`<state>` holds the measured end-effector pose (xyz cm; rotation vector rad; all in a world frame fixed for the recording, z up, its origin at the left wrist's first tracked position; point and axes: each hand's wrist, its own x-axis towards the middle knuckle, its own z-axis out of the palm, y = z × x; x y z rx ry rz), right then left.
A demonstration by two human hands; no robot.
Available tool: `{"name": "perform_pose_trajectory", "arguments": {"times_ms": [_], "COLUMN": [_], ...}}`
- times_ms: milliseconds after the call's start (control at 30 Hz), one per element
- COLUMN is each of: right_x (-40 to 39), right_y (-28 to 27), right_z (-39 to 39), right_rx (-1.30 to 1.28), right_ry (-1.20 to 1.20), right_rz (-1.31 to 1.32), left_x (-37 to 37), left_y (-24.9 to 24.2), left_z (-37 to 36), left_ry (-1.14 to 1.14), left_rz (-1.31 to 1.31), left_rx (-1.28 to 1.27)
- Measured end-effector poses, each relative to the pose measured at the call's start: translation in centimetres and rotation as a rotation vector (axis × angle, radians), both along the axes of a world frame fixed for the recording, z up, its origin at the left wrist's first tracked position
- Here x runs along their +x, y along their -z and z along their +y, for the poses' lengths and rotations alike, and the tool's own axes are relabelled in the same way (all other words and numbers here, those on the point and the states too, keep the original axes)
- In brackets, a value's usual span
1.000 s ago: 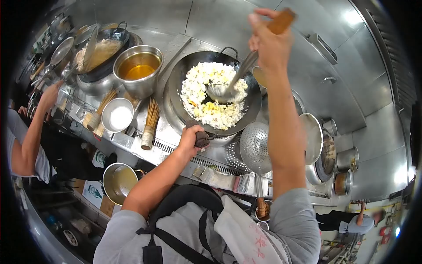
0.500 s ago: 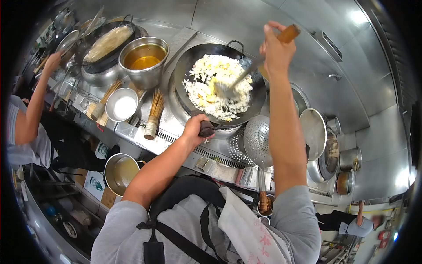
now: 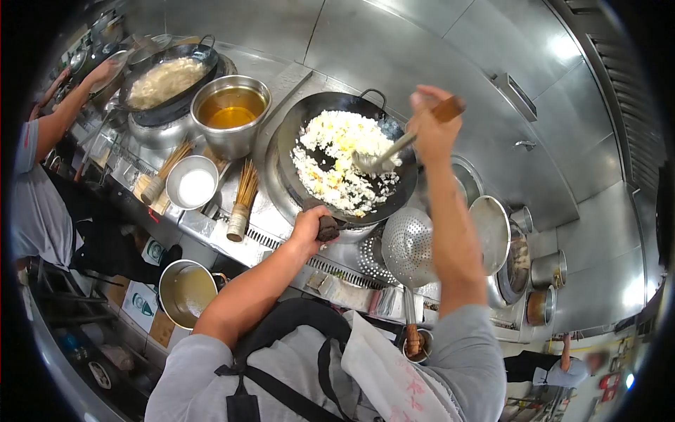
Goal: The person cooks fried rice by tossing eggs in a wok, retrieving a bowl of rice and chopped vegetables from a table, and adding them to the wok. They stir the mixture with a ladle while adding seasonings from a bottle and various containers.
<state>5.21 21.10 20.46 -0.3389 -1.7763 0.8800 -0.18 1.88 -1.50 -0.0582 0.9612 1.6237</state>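
My left hand [image 3: 311,226] is closed around a dark cloth [image 3: 328,228] at the near rim of a black wok [image 3: 293,116]. White rice with yellow bits of egg [image 3: 341,133] lies spread across the wok. Above its right side, my right hand [image 3: 434,130] grips the wooden handle of a metal wok ladle [image 3: 397,145]. The ladle's head sits in the rice at the right of the pan. A perforated skimmer [image 3: 408,246] with a wooden-ended handle rests below my right forearm.
Left of the wok stand a steel pot of amber liquid [image 3: 234,116], a bowl of white contents [image 3: 195,184] and bamboo brushes [image 3: 245,200]. A co-worker [image 3: 46,204] stands at another wok [image 3: 169,81]. A pot of cloudy liquid [image 3: 188,294] sits lower left; a strainer [image 3: 490,234] is at right.
My right hand has come down, and the ladle has shifted right and slowed from a blur. My left hand stays at the wok's rim. The co-worker's arm has moved toward their wok.
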Motion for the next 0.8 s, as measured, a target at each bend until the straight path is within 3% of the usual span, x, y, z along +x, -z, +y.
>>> {"name": "perform_pose_trajectory", "arguments": {"times_ms": [67, 100, 167, 267, 300, 367, 467, 567, 633, 667, 733, 800], "right_x": [0.8, 1.7, 3.3, -0.2, -0.6, -1.1, 1.2, 0.1, -1.4, -1.3, 3.0, 6.2], "right_y": [-4.1, -5.7, -7.7, 2.1, 0.7, -3.0, -10.1, -5.7, -2.4, -2.7, -8.3, -12.3], "right_z": [3.9, 4.5, 4.5, 2.1, 1.3, -0.3, -4.2, -6.7, -4.4, -3.8, -6.0, -8.2], "right_rx": [-0.203, -0.193, -0.211, -0.210, -0.208, -0.408, -0.405, -0.394, -0.242, -0.241, -0.315, -0.233], "right_ry": [-0.048, -0.052, -0.049, -0.004, -0.004, -0.280, -0.327, -0.221, -0.064, -0.099, -0.105, -0.227], "right_rz": [0.244, 0.245, 0.594, 0.473, 0.482, 0.300, 0.266, 0.249, 0.293, 0.406, 0.487, 0.537], "left_x": [-0.4, -0.6, -0.1, -0.3, -0.7, -0.8, -0.9, -0.6, 0.9, 0.6, 2.8, 2.6], "left_y": [-0.2, -0.2, -0.1, 0.2, 0.3, 1.1, 0.6, -0.7, -2.2, -0.3, -2.7, -3.2], "left_z": [-0.3, -0.2, -0.1, 0.1, 0.5, 0.2, 0.3, -1.5, -5.6, -8.1, -13.1, -12.2], "left_ry": [0.000, 0.001, -0.021, -0.019, -0.017, 0.051, 0.042, 0.012, -0.012, 0.032, -0.082, -0.060], "left_rz": [-0.014, -0.014, -0.020, -0.030, -0.021, -0.027, -0.002, -0.044, -0.075, -0.177, -0.026, -0.070], "left_rx": [-0.007, -0.011, -0.018, 0.018, 0.020, -0.014, -0.064, -0.024, 0.020, 0.071, -0.012, 0.019]}}
